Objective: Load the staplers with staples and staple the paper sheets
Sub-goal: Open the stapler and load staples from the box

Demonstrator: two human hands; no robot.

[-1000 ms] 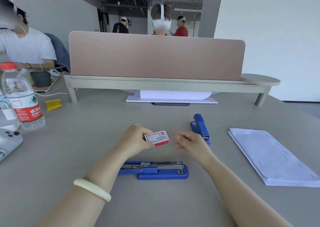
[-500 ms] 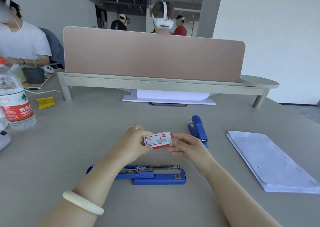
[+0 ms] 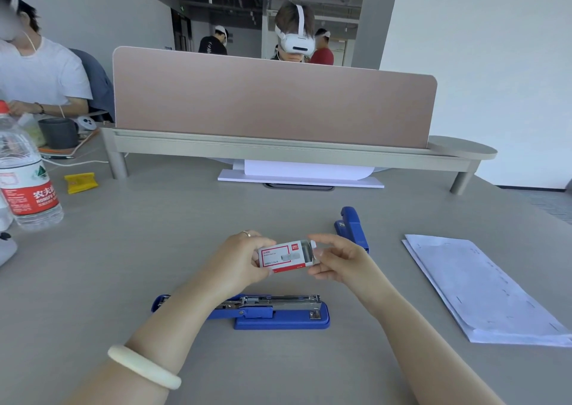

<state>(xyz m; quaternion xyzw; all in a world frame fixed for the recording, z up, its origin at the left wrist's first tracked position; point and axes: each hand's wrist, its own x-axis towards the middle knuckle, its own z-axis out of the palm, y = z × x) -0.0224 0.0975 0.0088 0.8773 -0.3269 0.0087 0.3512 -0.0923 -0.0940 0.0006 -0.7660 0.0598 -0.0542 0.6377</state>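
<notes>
A small red and white staple box (image 3: 286, 256) is held above the table between both hands. My left hand (image 3: 238, 259) grips its left end. My right hand (image 3: 339, 260) pinches the right end, where the inner tray sticks out a little and shows grey staples. Below my hands a blue stapler (image 3: 272, 310) lies flat with its top swung open and the metal channel bare. A second blue stapler (image 3: 353, 226), closed, lies farther back, partly behind my right hand. A stack of white paper sheets (image 3: 483, 287) lies to the right.
A water bottle (image 3: 26, 172) stands at the left edge, a yellow item (image 3: 81, 182) behind it. A pink divider panel (image 3: 272, 98) on a raised shelf crosses the back, with a white stand (image 3: 301, 175) under it. People sit at the left and behind the divider.
My right hand has reached the staple box and taken its right end; the inner tray now sticks out on that side. The box has risen slightly.
</notes>
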